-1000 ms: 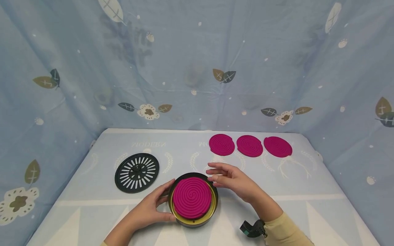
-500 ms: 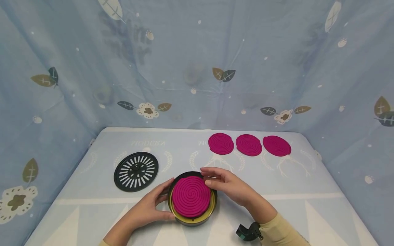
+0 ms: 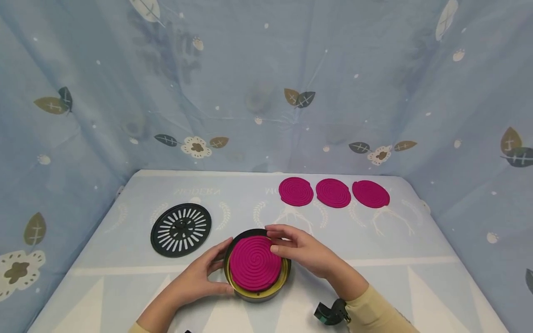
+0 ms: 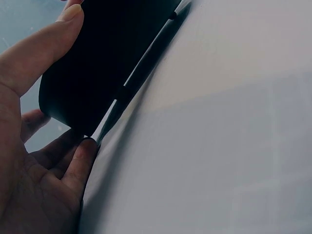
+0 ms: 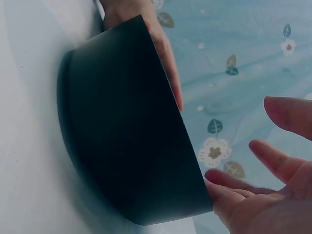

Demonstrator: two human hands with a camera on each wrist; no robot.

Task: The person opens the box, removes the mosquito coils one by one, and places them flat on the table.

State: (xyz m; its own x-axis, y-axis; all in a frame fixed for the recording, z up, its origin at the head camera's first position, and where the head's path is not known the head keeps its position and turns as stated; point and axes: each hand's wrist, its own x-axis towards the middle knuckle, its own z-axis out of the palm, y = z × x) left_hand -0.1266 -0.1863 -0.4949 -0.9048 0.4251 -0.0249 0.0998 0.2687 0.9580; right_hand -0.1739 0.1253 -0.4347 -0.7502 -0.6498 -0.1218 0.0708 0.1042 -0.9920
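A round mosquito coil box [image 3: 258, 298], dark outside and yellow inside, stands on the table with a magenta mosquito coil [image 3: 256, 263] in it. My left hand [image 3: 195, 280] holds the box at its left side, thumb toward the front and fingers round the back. In the left wrist view the thumb lies against the box's dark wall [image 4: 97, 68]. My right hand [image 3: 306, 252] hovers at the upper right rim, its fingers loosely extended over the coil's edge. The right wrist view has those fingers [image 5: 278, 161] spread beside the rim; whether they touch the coil I cannot tell.
A black slotted lid [image 3: 181, 230] lies to the left of the box. Three magenta coils [image 3: 296, 191] lie in a row at the back right. A patterned blue curtain [image 3: 258, 83] rises behind the table.
My right hand has moved left, to the box's upper right rim, its fingers now over the coil's edge. The left hand stays on the box. The whole head view has shifted slightly.
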